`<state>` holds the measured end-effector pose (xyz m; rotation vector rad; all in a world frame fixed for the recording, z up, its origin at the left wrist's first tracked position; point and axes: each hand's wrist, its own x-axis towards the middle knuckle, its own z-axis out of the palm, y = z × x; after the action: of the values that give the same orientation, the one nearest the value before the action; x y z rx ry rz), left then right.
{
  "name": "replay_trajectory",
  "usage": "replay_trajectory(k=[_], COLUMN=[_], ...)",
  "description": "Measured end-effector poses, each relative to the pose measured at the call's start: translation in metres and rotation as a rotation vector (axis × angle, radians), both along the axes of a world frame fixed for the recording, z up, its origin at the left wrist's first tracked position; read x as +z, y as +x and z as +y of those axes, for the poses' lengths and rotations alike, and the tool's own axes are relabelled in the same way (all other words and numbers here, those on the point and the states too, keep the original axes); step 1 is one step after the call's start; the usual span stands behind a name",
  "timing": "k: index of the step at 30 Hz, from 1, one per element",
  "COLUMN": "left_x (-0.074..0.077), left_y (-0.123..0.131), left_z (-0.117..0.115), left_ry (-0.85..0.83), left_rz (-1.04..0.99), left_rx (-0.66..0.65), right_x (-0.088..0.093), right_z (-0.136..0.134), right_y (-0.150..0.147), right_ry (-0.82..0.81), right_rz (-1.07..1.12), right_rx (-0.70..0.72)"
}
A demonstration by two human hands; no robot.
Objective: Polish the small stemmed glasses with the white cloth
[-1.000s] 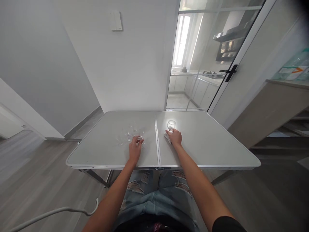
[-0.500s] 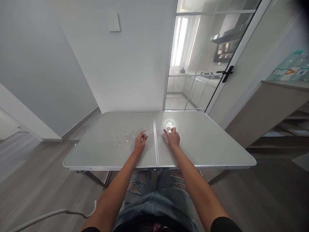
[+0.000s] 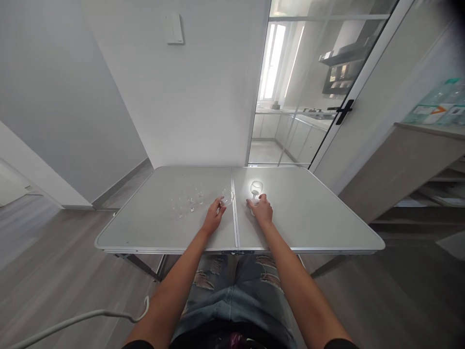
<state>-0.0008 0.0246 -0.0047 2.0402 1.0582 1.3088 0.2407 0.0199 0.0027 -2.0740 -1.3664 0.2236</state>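
Observation:
My left hand (image 3: 214, 218) pinches a small clear glass (image 3: 227, 198) near the centre seam of the grey folding table (image 3: 305, 223), holding it tilted just above the surface. My right hand (image 3: 262, 209) is closed around the stem of a clear wine glass (image 3: 256, 188) that stands upright right of the seam. A bit of white cloth (image 3: 252, 209) shows under the right hand's fingers. Several more small clear glasses (image 3: 187, 206) stand in a loose group to the left of my left hand.
A white wall with a switch plate (image 3: 173, 29) rises behind the table. A glass door with a black handle (image 3: 344, 110) opens to a kitchen at back right. A wooden shelf unit (image 3: 417, 160) stands right. A white cable (image 3: 72, 321) lies on the floor left.
My left hand has carried a small glass from the group rightward to the table's seam. The right hand has stayed on the wine glass's stem.

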Motion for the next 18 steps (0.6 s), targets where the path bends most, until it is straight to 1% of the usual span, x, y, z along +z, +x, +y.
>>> replay_trajectory(k=[5, 7, 9, 11, 13, 15, 18], left_x=[0.001, 0.001, 0.001, 0.002, 0.003, 0.004, 0.004], left_y=[0.001, 0.001, 0.001, 0.001, 0.001, 0.001, 0.001], left_z=[0.0, -0.001, -0.001, -0.002, -0.002, -0.003, -0.005], left_ry=[-0.008, -0.014, -0.013, -0.007, -0.012, -0.026, -0.024], left_rz=[-0.019, 0.0, 0.003, -0.001, 0.005, 0.017, 0.013], left_rx=[0.004, -0.003, -0.008, -0.01, -0.009, -0.011, -0.022], right_x=[-0.014, -0.014, -0.008, 0.001, 0.01, 0.019, 0.027], right_z=[-0.024, -0.032, -0.037, -0.04, -0.041, -0.044, -0.051], right_y=[0.001, 0.001, 0.002, 0.0, -0.002, -0.005, -0.009], right_ry=[0.166, 0.175, 0.179, 0.221, 0.298, 0.341, 0.292], right_rz=[0.008, 0.113, 0.293, 0.506, 0.759, 1.058, 1.446], right_rx=[0.083, 0.091, 0.094, 0.099, 0.119, 0.172, 0.247])
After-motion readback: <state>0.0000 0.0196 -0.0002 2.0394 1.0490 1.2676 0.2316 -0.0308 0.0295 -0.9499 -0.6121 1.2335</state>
